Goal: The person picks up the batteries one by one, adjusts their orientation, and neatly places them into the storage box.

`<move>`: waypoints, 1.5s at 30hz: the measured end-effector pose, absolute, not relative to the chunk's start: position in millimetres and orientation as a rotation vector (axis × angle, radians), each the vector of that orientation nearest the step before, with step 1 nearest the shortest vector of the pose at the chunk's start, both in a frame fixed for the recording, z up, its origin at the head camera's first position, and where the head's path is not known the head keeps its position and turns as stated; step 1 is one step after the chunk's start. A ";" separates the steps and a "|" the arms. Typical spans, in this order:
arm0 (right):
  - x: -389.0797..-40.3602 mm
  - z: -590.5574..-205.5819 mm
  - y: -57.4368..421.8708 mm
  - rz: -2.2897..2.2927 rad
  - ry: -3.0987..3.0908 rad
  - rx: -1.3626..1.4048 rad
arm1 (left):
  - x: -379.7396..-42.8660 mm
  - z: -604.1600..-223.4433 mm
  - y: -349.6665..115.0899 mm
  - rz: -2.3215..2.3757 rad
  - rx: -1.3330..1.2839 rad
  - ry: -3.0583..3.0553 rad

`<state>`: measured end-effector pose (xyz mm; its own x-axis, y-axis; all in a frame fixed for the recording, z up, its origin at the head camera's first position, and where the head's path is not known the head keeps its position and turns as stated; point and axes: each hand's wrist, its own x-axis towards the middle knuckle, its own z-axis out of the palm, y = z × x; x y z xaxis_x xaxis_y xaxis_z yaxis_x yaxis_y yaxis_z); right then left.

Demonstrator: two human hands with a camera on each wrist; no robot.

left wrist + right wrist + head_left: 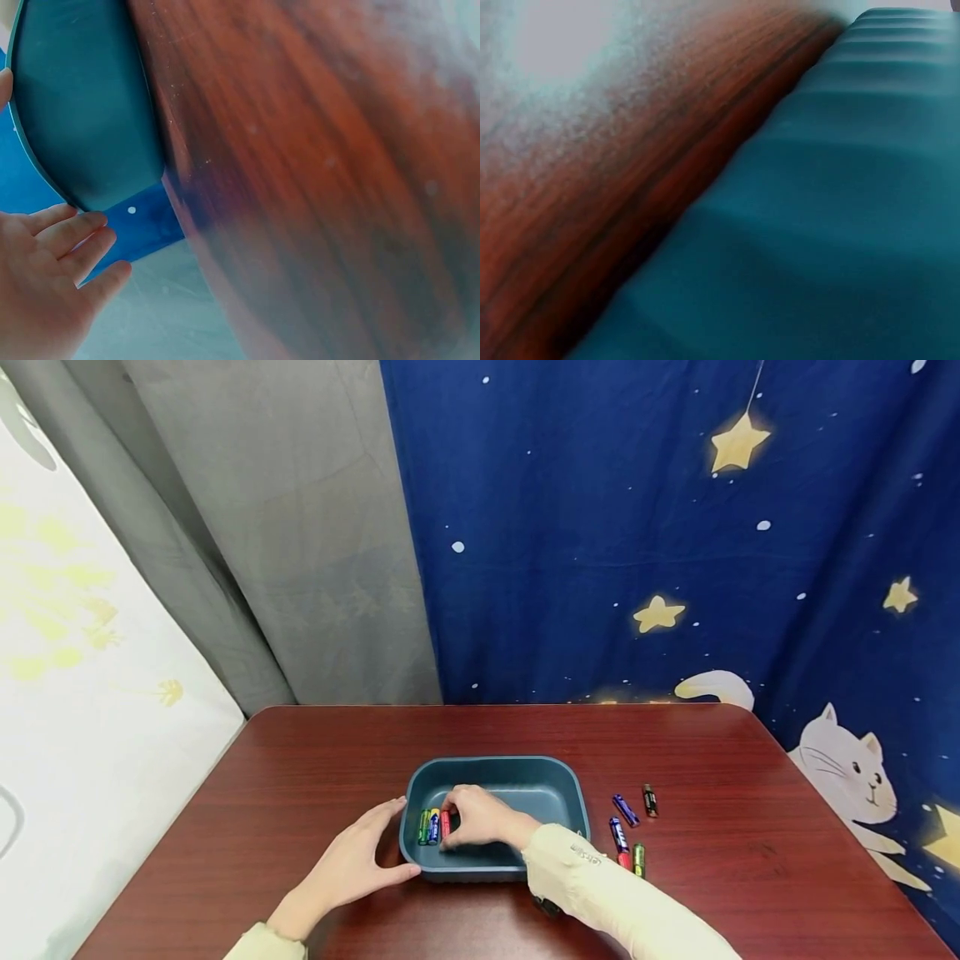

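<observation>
A blue-green rectangular basin [540,806] stands on the table, its ribbed outer wall [840,225] filling much of the right wrist view. Reaching inside, my right hand [483,817] pinches a red battery [446,824] between thumb and fingers at the basin's left end. Just left of it, a blue-and-yellow battery [433,827] and a green battery [423,827] lie side by side. My left hand [352,858] is spread at the basin's left end, fingertips and thumb at the rim. In the left wrist view its fingers [82,244] look straight beside the basin wall [82,112].
Right of the basin lie a black battery [649,800], a blue battery [626,810], a blue-and-red battery [618,835] and a green battery [638,860]. A dark object [547,907] shows partly under the right sleeve [600,877]. Curtains [600,527] hang behind the table [322,760].
</observation>
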<state>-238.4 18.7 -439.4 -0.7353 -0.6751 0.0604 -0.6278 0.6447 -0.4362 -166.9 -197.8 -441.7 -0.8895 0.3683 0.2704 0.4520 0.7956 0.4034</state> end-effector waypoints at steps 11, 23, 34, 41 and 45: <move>-242.6 -442.3 13.8 -0.640 2.789 -1.018 | -166.6 -440.1 -196.8 -0.700 -0.661 -2.789; -241.4 -443.4 13.0 -0.644 2.792 -1.022 | -166.9 -441.0 -197.2 -0.695 -0.657 -2.794; -241.1 -433.9 24.7 -0.725 2.783 -0.986 | -168.0 -441.1 -196.8 -0.707 -0.645 -2.819; -237.9 -419.5 38.7 -0.860 2.735 -1.045 | -168.9 -441.4 -196.1 -0.705 -0.645 -2.814; -233.0 -413.1 46.2 -0.936 2.709 -1.069 | -167.8 -441.3 -196.2 -0.712 -0.632 -2.816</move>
